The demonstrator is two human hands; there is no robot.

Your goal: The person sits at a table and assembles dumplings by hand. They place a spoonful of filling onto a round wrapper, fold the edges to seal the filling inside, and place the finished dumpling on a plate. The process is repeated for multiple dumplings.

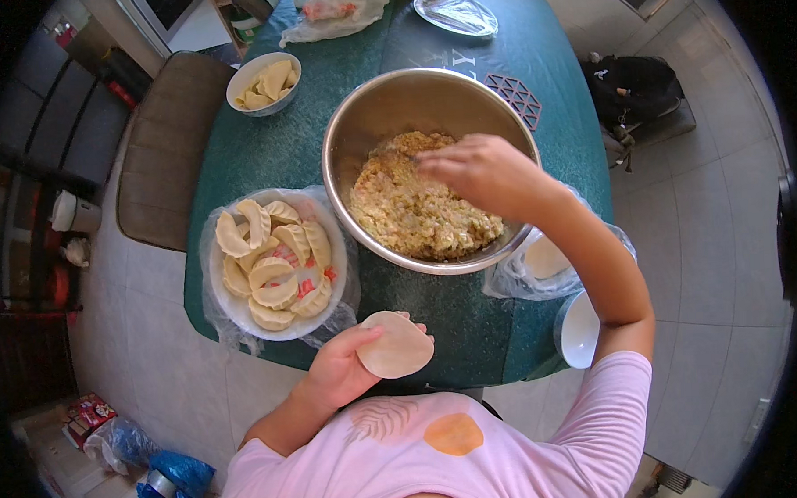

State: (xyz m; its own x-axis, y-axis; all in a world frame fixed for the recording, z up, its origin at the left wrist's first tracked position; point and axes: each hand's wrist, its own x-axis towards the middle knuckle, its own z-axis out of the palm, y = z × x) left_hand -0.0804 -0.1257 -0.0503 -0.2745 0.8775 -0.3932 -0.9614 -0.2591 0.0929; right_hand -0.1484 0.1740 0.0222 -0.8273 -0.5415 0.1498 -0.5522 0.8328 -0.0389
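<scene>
A round, pale dumpling wrapper (396,345) rests in my left hand (339,367), fingers beneath it and thumb over its edge, just in front of the table. Over a large steel bowl (343,167) my right hand (477,172) reaches in from the right, its fingers closed and blurred above the minced filling (415,215). What those fingers hold is hidden by the hand and the blur. Left of the bowl, a white plastic-lined dish (307,333) carries several pleated dumplings (272,269).
More wrappers (546,258) lie in a plastic bag right of the steel bowl, beside a white bowl (579,330) at the table edge. At the back are a small bowl of folded dough pieces (270,81), a covered plate (456,14) and a lattice trivet (514,100). A padded bench (171,151) stands left.
</scene>
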